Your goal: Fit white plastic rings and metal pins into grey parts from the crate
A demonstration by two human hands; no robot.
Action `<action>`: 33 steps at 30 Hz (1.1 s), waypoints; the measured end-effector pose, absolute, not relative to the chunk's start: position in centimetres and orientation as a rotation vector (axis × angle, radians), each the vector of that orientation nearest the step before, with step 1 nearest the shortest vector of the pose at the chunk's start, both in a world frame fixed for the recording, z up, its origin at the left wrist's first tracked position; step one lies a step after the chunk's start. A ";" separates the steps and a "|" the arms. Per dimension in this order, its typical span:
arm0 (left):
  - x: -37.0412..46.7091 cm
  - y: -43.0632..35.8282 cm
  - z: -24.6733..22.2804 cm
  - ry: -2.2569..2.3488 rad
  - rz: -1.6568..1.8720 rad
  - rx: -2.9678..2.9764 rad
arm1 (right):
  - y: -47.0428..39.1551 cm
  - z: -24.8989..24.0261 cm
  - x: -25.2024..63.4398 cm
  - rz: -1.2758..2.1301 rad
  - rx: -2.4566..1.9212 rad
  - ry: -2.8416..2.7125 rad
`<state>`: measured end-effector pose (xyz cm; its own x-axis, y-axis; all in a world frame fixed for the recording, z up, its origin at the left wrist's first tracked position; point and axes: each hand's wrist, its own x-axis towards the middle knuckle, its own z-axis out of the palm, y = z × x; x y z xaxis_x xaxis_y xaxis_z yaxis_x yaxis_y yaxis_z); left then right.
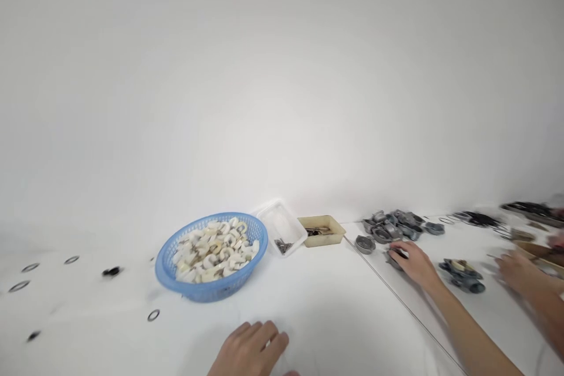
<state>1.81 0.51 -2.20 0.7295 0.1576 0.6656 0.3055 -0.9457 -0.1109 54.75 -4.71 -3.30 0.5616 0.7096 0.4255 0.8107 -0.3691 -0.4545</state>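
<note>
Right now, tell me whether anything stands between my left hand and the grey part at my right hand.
Nothing visible blocks your left hand from the grey part; only a thin dark line crosses the white tabletop between. Your right hand is at the part's far side.

Bright, diffuse light washes across the plain white wall (264, 100), palest around the middle and sinking to grey at the top right corner. Down on the smooth white tabletop (317, 341), soft-edged shadow spreads beside the bare left hand (247, 352). The round blue plastic basket (215, 292) reads fairly clearly, but the small black pieces (112, 271) at left smear! And at far right, a co-worker's bare hand (519, 271) blurs too, the wide view stretching towards that edge.
</note>
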 end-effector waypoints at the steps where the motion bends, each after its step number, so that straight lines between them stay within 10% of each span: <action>1: 1.8 -0.2 -1.5 -0.390 -0.972 -2.767 | -4.8 -3.4 54.9 -0.221 -2.158 -1.213; 16: 1.6 -0.7 -1.5 -0.861 -0.843 -2.976 | -3.3 4.0 36.4 -0.236 -1.500 -2.063; 33: 1.6 -1.4 1.0 -1.570 -1.380 -2.981 | -4.1 -1.7 27.5 -0.150 -1.035 -2.238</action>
